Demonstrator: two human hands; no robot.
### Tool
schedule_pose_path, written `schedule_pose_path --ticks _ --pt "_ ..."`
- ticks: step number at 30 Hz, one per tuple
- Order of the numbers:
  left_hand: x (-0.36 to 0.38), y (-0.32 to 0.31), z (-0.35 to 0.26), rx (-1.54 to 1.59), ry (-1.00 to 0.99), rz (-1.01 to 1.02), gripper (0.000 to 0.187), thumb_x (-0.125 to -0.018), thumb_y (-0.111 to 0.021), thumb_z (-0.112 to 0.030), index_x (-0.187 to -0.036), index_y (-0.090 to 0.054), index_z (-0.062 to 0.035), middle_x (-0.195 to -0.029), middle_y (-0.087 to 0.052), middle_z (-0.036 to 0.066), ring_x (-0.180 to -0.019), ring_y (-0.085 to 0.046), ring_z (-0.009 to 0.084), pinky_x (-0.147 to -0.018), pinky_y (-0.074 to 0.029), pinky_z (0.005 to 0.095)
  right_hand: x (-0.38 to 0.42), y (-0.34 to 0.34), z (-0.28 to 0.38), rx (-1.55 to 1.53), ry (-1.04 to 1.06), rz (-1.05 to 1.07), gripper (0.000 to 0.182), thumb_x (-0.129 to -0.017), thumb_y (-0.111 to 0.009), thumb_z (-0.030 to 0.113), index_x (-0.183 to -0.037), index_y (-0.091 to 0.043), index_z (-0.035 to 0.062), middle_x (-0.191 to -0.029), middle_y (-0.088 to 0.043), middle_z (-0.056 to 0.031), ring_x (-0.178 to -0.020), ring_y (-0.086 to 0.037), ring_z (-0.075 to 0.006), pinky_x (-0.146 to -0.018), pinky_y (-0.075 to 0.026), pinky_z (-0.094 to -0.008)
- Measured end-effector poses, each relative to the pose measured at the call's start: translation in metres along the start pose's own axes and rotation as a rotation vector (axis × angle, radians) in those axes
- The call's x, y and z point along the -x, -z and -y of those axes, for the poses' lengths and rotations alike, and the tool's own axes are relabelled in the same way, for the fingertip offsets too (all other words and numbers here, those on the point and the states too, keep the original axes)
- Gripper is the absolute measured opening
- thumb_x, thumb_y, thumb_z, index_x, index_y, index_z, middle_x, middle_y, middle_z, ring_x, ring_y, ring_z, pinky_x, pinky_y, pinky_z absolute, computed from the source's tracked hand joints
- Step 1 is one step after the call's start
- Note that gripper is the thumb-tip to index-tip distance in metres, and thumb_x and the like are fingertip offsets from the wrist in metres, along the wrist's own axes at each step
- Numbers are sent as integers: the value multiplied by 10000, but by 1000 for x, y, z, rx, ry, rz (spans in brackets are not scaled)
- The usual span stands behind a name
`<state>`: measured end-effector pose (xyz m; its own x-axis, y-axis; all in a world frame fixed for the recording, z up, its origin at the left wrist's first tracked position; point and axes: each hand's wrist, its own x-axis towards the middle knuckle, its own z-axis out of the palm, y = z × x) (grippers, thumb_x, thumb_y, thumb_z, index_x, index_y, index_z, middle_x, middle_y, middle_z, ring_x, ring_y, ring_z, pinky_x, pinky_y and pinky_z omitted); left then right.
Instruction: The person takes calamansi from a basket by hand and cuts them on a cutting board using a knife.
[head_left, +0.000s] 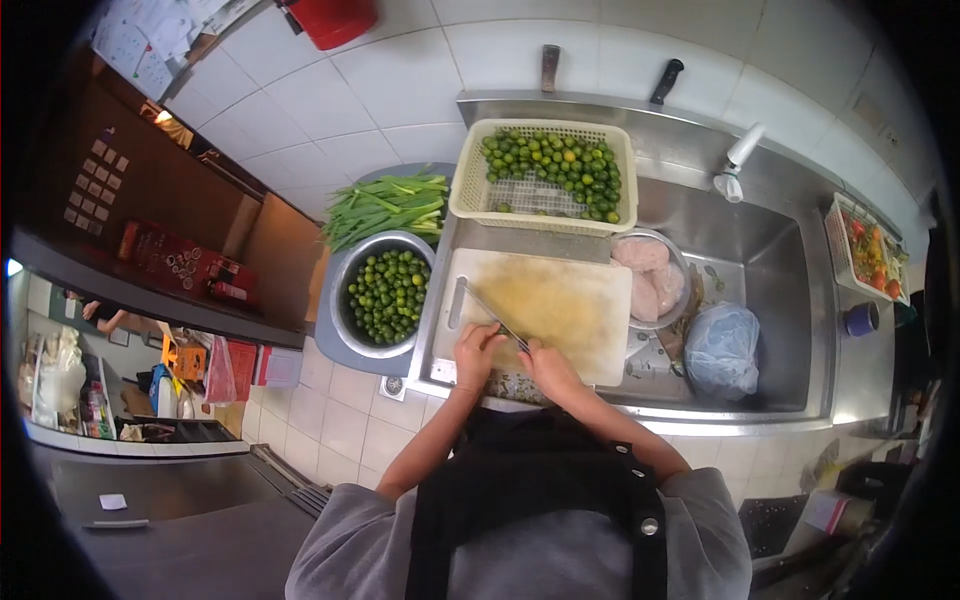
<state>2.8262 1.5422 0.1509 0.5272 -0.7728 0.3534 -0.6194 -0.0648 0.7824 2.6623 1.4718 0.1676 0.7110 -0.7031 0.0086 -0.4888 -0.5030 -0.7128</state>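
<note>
- The right hand [552,370] is clamped on the handle of a knife [492,312], low over the near part of the cutting board [550,290].
- The left hand [475,354] is at the board's near left part, its fingers bent inward beside the blade; whether they grip anything cannot be told.
- The knife slants across the board's left side, its blade pointing toward the far left corner.
- The board itself is white, with a wide yellowish-brown stain over its middle and a handle slot at its left end.
- Just left of the board, a round metal bowl [385,352] holds many small green fruits [388,297].
- Long green stalks [385,207] lie beyond that bowl, off the board's far left corner.
- Just past the board's far edge stands a cream crate [540,222] with more green fruits [570,165].
- Right of the board, the sink [785,300] contains a bowl of pale pink pieces [650,270] and a bluish plastic bag [722,350].
- Well to the board's right sits a basket [836,250] of red and green produce.
</note>
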Motion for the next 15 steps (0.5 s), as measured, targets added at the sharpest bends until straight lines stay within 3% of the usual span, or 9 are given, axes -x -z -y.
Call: schedule_pose_path --ticks 5,8,10,12,15 --pt "-7 15 3 46 49 -51 223 -807 -817 -37 -1015 -743 -5 -929 -686 108 -802 -706 235 -698 -570 338 10 29 8 -155 -86 30 295 -1014 -598 267 -1013 -585 -28 -786 -653 -281 -750 -645 -490 -653 -490 -547" --pt "-31 56 18 -146 64 -292 258 -822 -791 21 -1068 -723 -18 -997 -676 85 -949 -693 181 -768 -581 316 19 46 0 -191 -50 -44 291 -1010 -600 269 -1016 -589 -22 -821 -671 -285 -776 -646 -506 -684 -505 -566" --pt "-56 89 21 -104 144 -335 323 -829 -780 13 -1140 -709 -41 -1099 -677 108 -1086 -664 237 -899 -551 378 22 49 -13 -165 -20 -80 283 -1008 -603 262 -1007 -591 -20 -803 -668 -287 -758 -646 -506 -672 -508 -565" --pt "-84 107 28 -445 3 -360 458 -833 -779 -13 -1272 -660 -66 -1279 -620 165 -1205 -597 331 -1026 -475 442 27 46 -26 -136 -9 -137 275 -1007 -607 256 -999 -593 -19 -785 -665 -288 -741 -647 -506 -660 -511 -564" --pt "-121 97 31 -399 -15 -303 576 -848 -778 -59 -1390 -582 -82 -1444 -477 264 -1341 -471 426 -1096 -415 473 33 42 -41 -7 -75 -97 280 -1005 -605 277 -1031 -586 -1 -750 -664 -281 -701 -660 -488 -632 -524 -563"
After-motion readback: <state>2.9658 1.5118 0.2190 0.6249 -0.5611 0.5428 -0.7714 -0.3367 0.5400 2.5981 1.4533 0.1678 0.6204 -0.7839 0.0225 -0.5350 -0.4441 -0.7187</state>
